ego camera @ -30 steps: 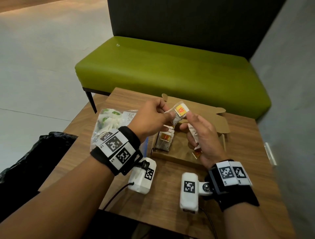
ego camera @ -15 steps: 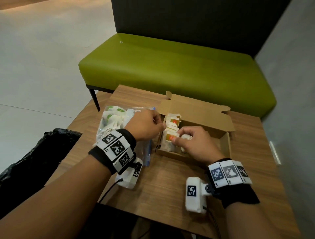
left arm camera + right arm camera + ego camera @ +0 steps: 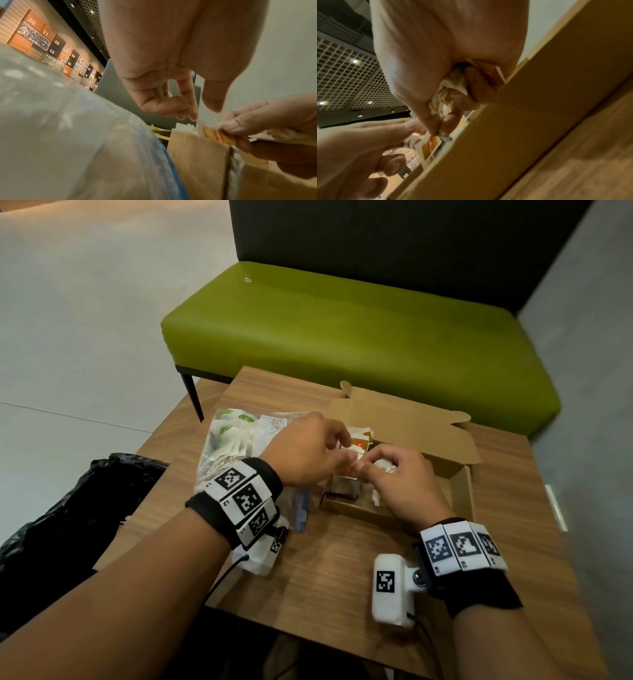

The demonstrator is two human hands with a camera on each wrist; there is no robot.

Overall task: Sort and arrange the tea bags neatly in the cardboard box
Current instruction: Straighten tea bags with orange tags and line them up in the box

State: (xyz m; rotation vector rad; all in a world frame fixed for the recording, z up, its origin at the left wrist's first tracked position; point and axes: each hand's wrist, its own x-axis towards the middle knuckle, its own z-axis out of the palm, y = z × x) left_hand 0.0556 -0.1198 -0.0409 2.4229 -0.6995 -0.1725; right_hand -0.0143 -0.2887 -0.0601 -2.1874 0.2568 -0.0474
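Your right hand [image 3: 400, 474] pinches a tea bag [image 3: 349, 472] by its tag at the box's [image 3: 462, 494] left end, a crumpled bag balled in the palm; your left hand [image 3: 305, 450] hovers beside, fingers loose, holding nothing. You look to be seating this bag into the row. Left wrist: thumb [image 3: 231, 125] on the orange tag [image 3: 216, 134], just above the box wall [image 3: 197, 155]; clear that edge as you lower. Right wrist: spare bag [image 3: 452, 82] clenched; the box's right half offers free room
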